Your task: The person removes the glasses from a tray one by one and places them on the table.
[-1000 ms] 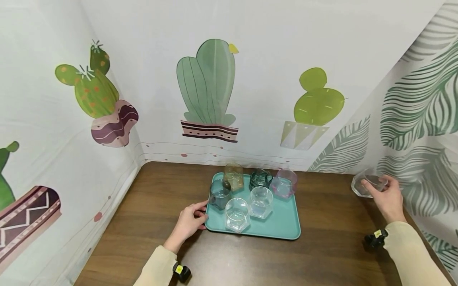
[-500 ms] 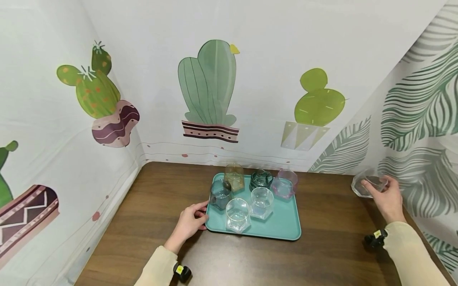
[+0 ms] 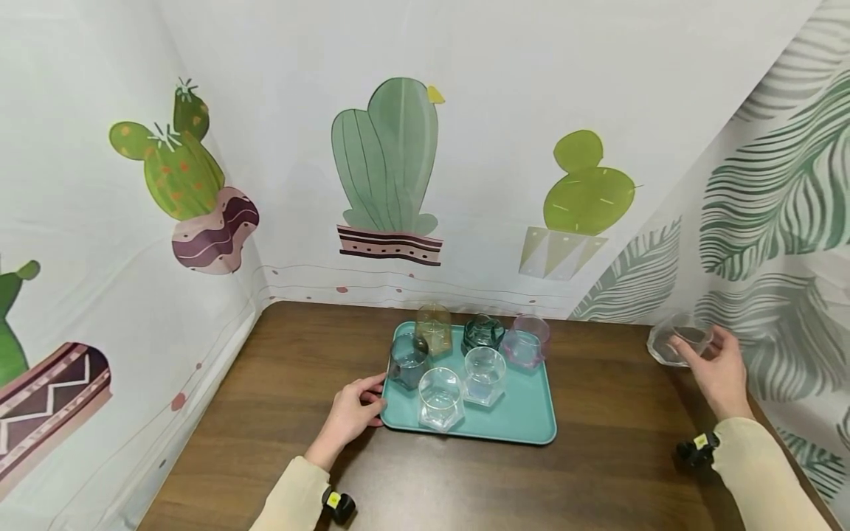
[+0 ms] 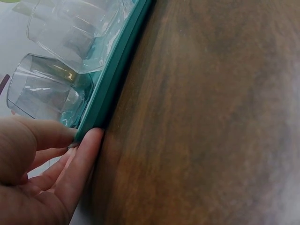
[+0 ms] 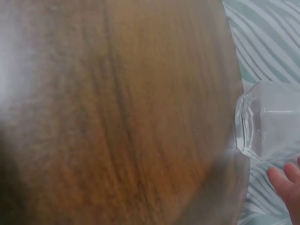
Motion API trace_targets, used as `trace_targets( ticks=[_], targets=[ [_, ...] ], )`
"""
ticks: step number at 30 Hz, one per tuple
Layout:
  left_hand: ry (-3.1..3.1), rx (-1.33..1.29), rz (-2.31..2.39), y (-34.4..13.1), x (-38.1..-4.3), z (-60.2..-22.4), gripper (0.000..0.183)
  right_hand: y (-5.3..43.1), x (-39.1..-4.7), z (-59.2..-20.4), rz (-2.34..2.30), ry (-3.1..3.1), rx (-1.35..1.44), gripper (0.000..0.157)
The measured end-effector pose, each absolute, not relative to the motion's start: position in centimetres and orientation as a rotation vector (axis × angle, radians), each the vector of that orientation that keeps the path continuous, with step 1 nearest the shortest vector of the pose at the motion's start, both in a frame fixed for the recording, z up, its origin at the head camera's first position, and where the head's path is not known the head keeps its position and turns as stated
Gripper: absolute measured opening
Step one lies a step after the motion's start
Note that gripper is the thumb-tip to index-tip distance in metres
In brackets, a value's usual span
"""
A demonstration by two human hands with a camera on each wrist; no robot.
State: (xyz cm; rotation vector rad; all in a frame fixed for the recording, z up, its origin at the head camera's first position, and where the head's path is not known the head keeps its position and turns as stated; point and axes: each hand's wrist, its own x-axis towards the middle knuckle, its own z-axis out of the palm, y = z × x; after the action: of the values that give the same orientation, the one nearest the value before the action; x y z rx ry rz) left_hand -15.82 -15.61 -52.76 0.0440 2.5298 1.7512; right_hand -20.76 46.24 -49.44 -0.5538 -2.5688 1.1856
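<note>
In the head view my left hand (image 3: 350, 408) pinches the near left corner of a teal tray (image 3: 521, 422). The left wrist view has the thumb over the tray's rim (image 4: 108, 89) and a finger against its outer side. Far to the right, my right hand (image 3: 719, 376) holds a clear faceted drinking glass (image 3: 664, 345), thumb in front and fingers behind. In the right wrist view this glass (image 5: 269, 119) stands by the table's edge, fingertips (image 5: 280, 182) close to its side. On the tray are a grey glass (image 3: 408, 366) and two clear ones, the nearer (image 3: 441, 407) at the front.
An amber glass (image 3: 434, 333), a dark green glass (image 3: 483, 332) and a pink glass (image 3: 527, 344) line the tray's back. The brown wooden table (image 3: 611, 413) ends against a white cloth wall (image 3: 491, 184) printed with cacti. Leaf-patterned cloth (image 3: 764, 221) hangs at the right.
The head view has shifted slightly. The glass at the right appears a touch farther left against the right hand's thumb. My left hand keeps its hold on the tray, and the tray's glasses stay put.
</note>
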Motion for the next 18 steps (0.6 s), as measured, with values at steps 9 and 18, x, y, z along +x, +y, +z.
trace_targets(
  ticks=[9,18],
  targets=[
    [2.531,0.048,1.751,-15.7,-15.7,-52.7,0.047,45.5,-19.4,-48.9,1.19,-2.483,-0.536,0.086],
    [2.507,0.032,1.777,-15.6,-15.5,-52.4,0.046,44.4,-17.8,-48.0,1.164,-2.462,-0.567,0.081]
  ],
)
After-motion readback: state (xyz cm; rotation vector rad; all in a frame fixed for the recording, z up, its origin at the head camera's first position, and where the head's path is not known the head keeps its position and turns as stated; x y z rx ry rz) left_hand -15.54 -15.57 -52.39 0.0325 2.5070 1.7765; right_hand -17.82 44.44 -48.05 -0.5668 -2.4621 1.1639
